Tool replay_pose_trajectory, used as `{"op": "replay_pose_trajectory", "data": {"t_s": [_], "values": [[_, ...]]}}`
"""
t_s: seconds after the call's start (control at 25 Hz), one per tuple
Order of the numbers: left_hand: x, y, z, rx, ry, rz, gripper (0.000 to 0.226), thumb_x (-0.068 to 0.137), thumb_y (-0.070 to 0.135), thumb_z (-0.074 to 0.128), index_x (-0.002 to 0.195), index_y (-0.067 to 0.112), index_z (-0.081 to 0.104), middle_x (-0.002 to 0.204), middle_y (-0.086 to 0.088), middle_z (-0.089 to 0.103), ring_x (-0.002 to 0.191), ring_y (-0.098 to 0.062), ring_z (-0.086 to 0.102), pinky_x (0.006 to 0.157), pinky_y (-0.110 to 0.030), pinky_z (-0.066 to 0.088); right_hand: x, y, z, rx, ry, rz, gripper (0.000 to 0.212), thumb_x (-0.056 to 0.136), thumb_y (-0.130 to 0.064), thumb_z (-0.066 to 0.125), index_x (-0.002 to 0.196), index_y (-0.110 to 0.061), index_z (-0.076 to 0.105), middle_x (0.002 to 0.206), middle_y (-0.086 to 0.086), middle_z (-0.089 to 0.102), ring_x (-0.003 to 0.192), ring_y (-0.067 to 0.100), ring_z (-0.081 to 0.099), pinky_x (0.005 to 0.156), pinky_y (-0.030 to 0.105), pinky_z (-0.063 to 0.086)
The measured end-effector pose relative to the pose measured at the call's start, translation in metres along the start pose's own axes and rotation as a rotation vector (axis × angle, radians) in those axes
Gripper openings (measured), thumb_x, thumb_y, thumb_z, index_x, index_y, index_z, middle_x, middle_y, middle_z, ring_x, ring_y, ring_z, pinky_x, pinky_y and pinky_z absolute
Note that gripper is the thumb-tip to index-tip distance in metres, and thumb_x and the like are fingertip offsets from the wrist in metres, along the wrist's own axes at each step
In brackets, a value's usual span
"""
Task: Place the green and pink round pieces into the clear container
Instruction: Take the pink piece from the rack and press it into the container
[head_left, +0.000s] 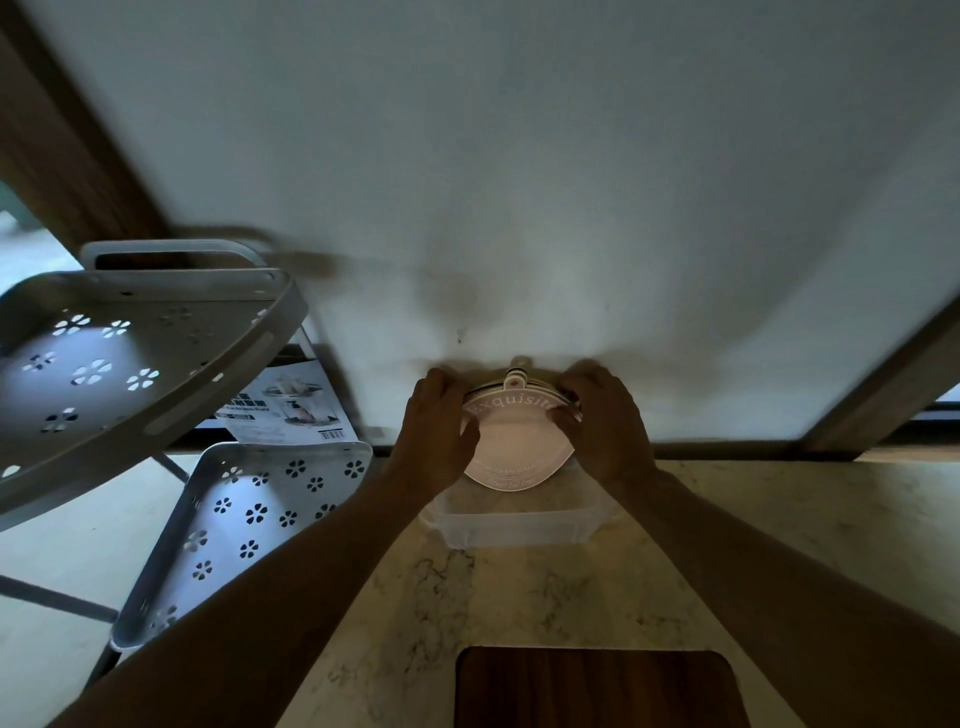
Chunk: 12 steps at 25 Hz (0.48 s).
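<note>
A stack of round pieces (517, 447) stands tilted against the white wall, its front one pink with white lettering. More rims show behind its top edge; the dim light hides their colours. My left hand (436, 426) grips the stack's left edge and my right hand (605, 423) grips its right edge. The stack's lower rim sits just above or inside the far part of the clear container (514, 527), which rests on the marble counter; I cannot tell whether they touch.
A white perforated tiered rack (140, 364) stands to the left, with a printed sheet (285, 410) behind it. A dark wooden board (597, 686) lies at the counter's near edge. The marble counter (779, 545) extends to the right.
</note>
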<state>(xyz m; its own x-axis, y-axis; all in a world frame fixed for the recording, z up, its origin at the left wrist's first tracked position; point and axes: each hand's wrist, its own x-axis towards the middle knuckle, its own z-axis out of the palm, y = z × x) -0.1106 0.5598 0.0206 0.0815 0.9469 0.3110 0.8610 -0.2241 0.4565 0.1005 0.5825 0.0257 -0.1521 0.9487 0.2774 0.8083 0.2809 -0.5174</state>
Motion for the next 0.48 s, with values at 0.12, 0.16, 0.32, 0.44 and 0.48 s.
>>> {"op": "replay_pose_trajectory", "data": {"t_s": [0.12,0.16,0.32,0.44,0.48], "values": [[0.004,-0.002,-0.001,-0.005,-0.004,-0.005,0.021,0.081,0.003,0.067,0.102,0.004,0.063,0.109,-0.017,0.055,0.1,-0.033,0.05,0.083,-0.038,0.045,0.001,0.0,-0.003,-0.038,-0.024,-0.013,0.036,0.081,-0.022,0.074,0.114,-0.012,0.065,0.12,0.009,0.059,0.107,0.029,0.057,0.091,0.044,0.047],[0.004,-0.004,-0.002,-0.01,-0.003,-0.007,0.02,0.082,0.004,0.067,0.102,0.004,0.063,0.109,-0.016,0.056,0.1,-0.032,0.05,0.082,-0.036,0.044,0.0,0.0,-0.004,-0.074,-0.035,-0.026,0.035,0.082,-0.025,0.073,0.114,-0.013,0.065,0.12,0.008,0.06,0.108,0.029,0.057,0.09,0.044,0.046],[0.0,-0.006,-0.007,-0.036,-0.006,0.013,0.015,0.087,0.008,0.064,0.101,0.006,0.06,0.101,-0.014,0.058,0.093,-0.028,0.052,0.078,-0.038,0.046,-0.005,-0.002,-0.01,-0.11,-0.026,-0.059,0.029,0.088,-0.03,0.067,0.113,-0.015,0.063,0.11,0.007,0.068,0.103,0.029,0.059,0.087,0.04,0.038],[0.001,-0.005,-0.015,-0.033,-0.013,0.038,0.015,0.092,0.013,0.059,0.106,0.008,0.06,0.101,-0.012,0.06,0.092,-0.026,0.054,0.079,-0.034,0.043,-0.004,-0.006,-0.018,-0.057,0.018,-0.097,0.024,0.088,-0.027,0.068,0.108,-0.014,0.064,0.102,0.007,0.07,0.095,0.028,0.06,0.083,0.036,0.036],[0.001,-0.005,-0.018,-0.028,-0.005,0.048,0.016,0.093,0.014,0.058,0.107,0.009,0.06,0.102,-0.011,0.061,0.093,-0.025,0.054,0.08,-0.034,0.043,-0.004,-0.007,-0.02,-0.046,0.029,-0.111,0.024,0.088,-0.027,0.068,0.108,-0.014,0.064,0.102,0.006,0.07,0.094,0.028,0.06,0.083,0.035,0.035]]}}
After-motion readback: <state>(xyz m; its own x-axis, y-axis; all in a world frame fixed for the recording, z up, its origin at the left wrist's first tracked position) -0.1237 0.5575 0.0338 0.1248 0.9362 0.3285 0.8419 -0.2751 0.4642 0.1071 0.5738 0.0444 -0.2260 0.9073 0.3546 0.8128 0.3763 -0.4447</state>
